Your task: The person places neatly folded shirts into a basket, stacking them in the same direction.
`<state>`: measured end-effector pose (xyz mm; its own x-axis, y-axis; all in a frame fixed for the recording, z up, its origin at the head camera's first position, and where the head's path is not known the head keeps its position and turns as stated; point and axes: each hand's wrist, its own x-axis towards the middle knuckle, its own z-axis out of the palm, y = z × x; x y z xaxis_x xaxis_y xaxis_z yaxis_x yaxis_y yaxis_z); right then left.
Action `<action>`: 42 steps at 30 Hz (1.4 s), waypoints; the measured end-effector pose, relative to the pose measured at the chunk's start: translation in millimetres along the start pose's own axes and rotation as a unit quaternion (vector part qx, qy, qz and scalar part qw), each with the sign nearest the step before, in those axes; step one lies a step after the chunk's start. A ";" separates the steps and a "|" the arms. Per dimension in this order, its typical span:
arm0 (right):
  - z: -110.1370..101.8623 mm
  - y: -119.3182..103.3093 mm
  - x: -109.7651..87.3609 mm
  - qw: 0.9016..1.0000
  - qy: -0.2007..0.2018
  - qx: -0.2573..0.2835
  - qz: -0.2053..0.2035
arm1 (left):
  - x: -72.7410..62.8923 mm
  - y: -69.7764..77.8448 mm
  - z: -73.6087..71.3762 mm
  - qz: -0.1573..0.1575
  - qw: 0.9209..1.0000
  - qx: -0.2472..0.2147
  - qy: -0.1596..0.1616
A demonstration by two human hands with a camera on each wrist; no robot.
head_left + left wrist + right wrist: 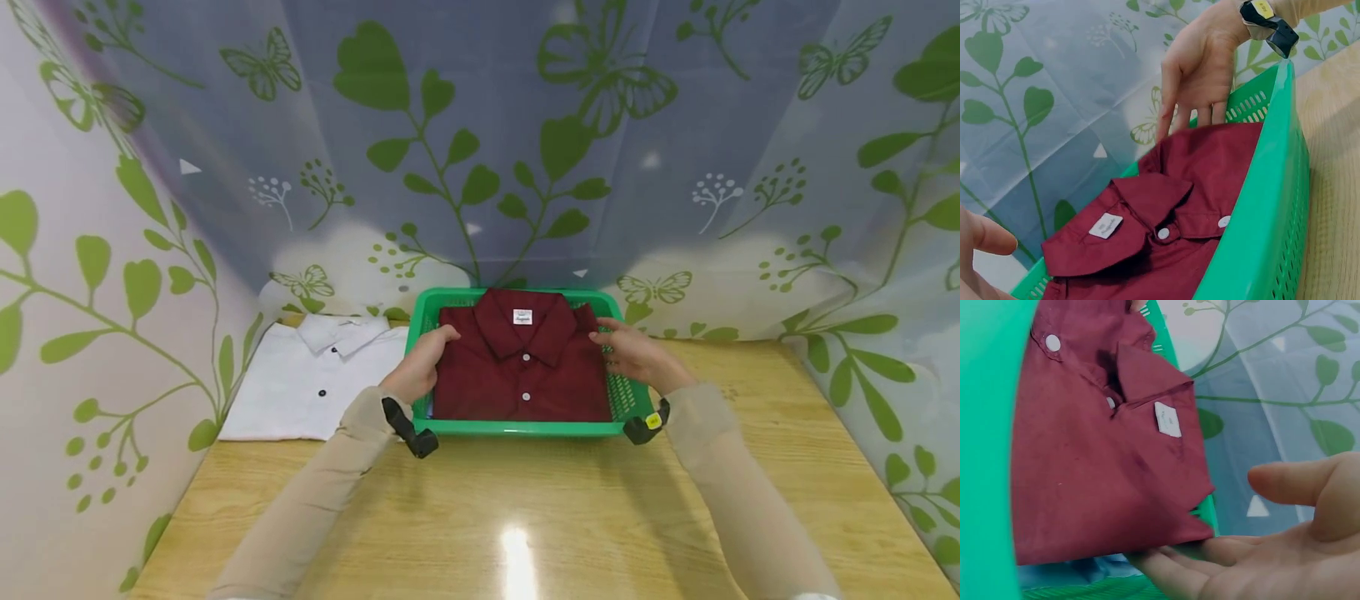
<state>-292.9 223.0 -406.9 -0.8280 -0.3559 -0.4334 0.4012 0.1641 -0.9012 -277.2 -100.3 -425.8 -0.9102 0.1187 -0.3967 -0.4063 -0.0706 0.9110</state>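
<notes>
A folded maroon shirt (480, 387) with white buttons and a white neck label lies in a green plastic basket (525, 428), collar at the far side. My left hand (418, 367) is at the shirt's left edge, inside the basket's left side. Its thumb (994, 237) is straight and stands off the cloth in the left wrist view; the other fingers are mostly hidden. At the opposite edge is my right hand (637, 354), its extended fingers reaching under the shirt and its thumb raised apart. Light blue cloth (1094, 569) shows beneath the shirt in the right wrist view.
Left of the basket, a folded white shirt (288, 392) with dark buttons lies on the wooden table (465, 508). A curtain (495, 167) printed with leaves and butterflies hangs close behind the basket, and similar cloth covers both sides.
</notes>
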 end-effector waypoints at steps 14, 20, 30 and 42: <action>15.7 2.0 -23.5 0.994 0.011 -0.113 -0.009 | -20.7 -3.5 7.1 0.041 0.987 0.155 -0.011; 29.5 6.4 -36.0 0.986 0.029 -0.164 -0.025 | -19.6 -10.7 4.1 0.029 0.986 0.163 -0.023; 28.0 25.0 -20.4 0.997 -0.047 -0.066 -0.008 | -17.5 -24.0 -1.3 -0.001 0.987 0.155 -0.041; 30.6 36.5 -8.6 0.998 -0.028 -0.057 -0.006 | -15.9 -30.0 1.3 0.011 0.983 0.183 -0.022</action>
<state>-259.1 203.8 -435.9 -0.8086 -0.4085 -0.4235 0.3407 0.2618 -0.9030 -250.4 -98.8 -446.7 -0.9111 0.1635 -0.3784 -0.3235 0.2856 0.9021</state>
